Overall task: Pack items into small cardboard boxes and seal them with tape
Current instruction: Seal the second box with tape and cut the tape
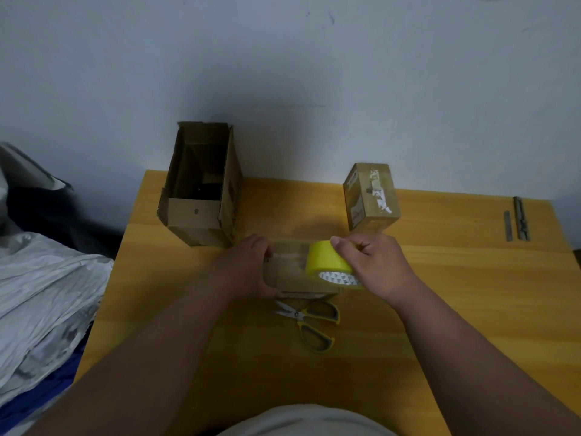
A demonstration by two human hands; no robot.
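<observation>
Scissors (309, 322): nearest of the objects, lying flat on the yellow wooden table (456, 294) just in front of the small box, blades pointing left, yellow and grey handles spread toward the right and the near side.
Small cardboard box (289, 272): lies flat in the middle of the table between the two hands, its flaps closed, its near edge just beyond the scissors' blades.
Left hand (248, 267): wrapped round the left end of the small cardboard box, fingers curled over the far edge and thumb along the near side, holding it against the tabletop.
Right hand (374, 262): fingers curled over the outer rim of the tape roll and thumb stretched along its top, gripping it firmly.
Tape roll (330, 264): yellow, tilted, held over the right end of the small cardboard box with its white printed core facing the camera; whether it touches the box cannot be told.
Open carton (201, 184): taller, standing at the far left of the table with its top flaps up, something dark at the bottom, too dim to identify.
Sealed box (371, 198): stands upright at the far centre-right, with torn white label remnants on its top face, well apart from the hands.
Metal strips (520, 220): two narrow grey pieces lying side by side at the far right edge of the table.
Grey crumpled sheet (41, 294): bunched up beside the table on the left.
</observation>
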